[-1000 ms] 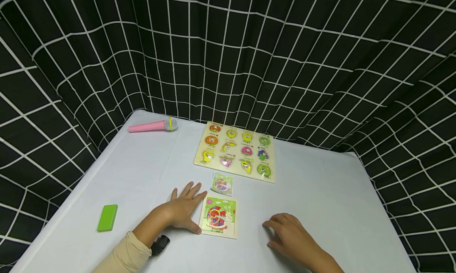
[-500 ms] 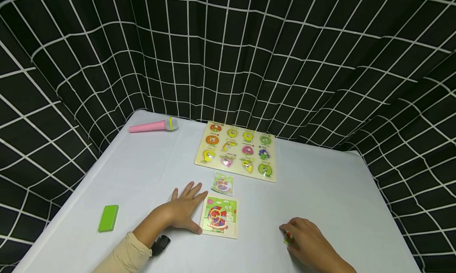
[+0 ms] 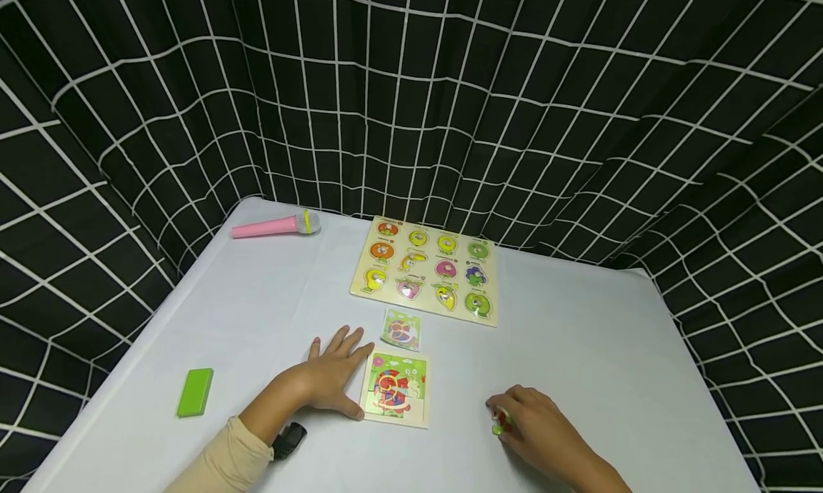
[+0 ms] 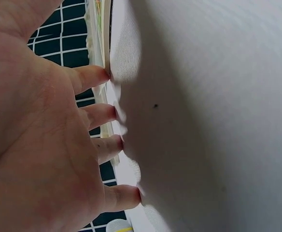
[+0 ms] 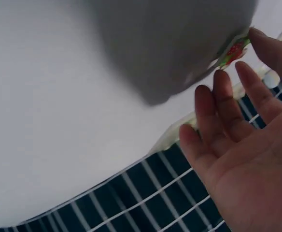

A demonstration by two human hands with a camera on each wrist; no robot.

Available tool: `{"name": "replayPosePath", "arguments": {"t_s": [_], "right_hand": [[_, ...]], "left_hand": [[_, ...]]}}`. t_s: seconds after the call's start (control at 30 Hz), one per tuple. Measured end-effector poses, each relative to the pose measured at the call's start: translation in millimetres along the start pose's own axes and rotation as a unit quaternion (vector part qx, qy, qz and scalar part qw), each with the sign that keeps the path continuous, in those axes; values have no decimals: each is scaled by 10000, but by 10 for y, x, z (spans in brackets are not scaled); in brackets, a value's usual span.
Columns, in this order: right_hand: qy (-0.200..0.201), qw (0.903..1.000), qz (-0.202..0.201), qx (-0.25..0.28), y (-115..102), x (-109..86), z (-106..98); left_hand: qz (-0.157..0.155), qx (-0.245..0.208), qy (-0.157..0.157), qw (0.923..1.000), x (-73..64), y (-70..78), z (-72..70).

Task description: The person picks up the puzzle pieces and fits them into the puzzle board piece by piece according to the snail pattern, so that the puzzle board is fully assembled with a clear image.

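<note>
A small square snail jigsaw puzzle (image 3: 414, 416) lies in a pale tray, its lower right corner showing bare wood. My left hand (image 3: 334, 379) is spread flat beside it, with thumb and index fingertip at the tray's left edge. In the left wrist view, the fingertips (image 4: 113, 113) rest on the white cloth. To the right of the tray, my right hand (image 3: 540, 429) pinches a red and green puzzle piece (image 3: 498, 429) between thumb and fingers. The right wrist view shows that piece (image 5: 235, 50) at the fingertips, close over the cloth. Behind the tray lies a snail picture card (image 3: 401, 329).
A fruit peg puzzle board (image 3: 424, 271) lies at the back. At the far left corner is a pink toy microphone (image 3: 273, 226), and a green block (image 3: 195, 392) is at left. A black and white checked curtain (image 3: 411, 107) hangs around the table.
My right hand has picked up the puzzle piece, first shifting right and then back left with it, turning it in the fingers. My left hand stays at the tray.
</note>
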State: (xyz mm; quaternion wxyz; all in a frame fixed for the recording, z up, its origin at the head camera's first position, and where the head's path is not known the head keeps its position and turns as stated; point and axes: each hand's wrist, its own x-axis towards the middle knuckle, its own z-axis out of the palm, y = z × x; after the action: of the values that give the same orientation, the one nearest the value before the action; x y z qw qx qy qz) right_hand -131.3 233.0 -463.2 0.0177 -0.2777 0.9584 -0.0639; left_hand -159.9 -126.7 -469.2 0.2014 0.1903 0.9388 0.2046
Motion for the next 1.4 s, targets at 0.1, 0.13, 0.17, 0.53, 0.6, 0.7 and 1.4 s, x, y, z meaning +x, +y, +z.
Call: {"name": "replayPosePath", "arguments": {"t_s": [0.1,0.13,0.17,0.53,0.6,0.7,1.4], "right_hand": [[-195,9997,-51,121,-139,140,-14],[-219,9996,-132,146,-185,189,-14],[-234,9993,-214,179,-231,235,-12],[-62,9932,-1062,470,-644,650,57],[-49,9929,-1094,474,-688,683,86],[-50,9930,-1094,433,-734,709,125],[330,9906,-1320,156,-784,720,208]], "left_hand": [[10,13,28,10000,3,-12,-3],[15,6,39,10000,7,-15,-2],[19,-1,44,10000,11,-18,-2],[18,27,26,10000,41,-38,36],[19,24,20,10000,38,-36,43],[13,29,3,10000,31,-32,49],[33,51,11,10000,6,-27,1]]}}
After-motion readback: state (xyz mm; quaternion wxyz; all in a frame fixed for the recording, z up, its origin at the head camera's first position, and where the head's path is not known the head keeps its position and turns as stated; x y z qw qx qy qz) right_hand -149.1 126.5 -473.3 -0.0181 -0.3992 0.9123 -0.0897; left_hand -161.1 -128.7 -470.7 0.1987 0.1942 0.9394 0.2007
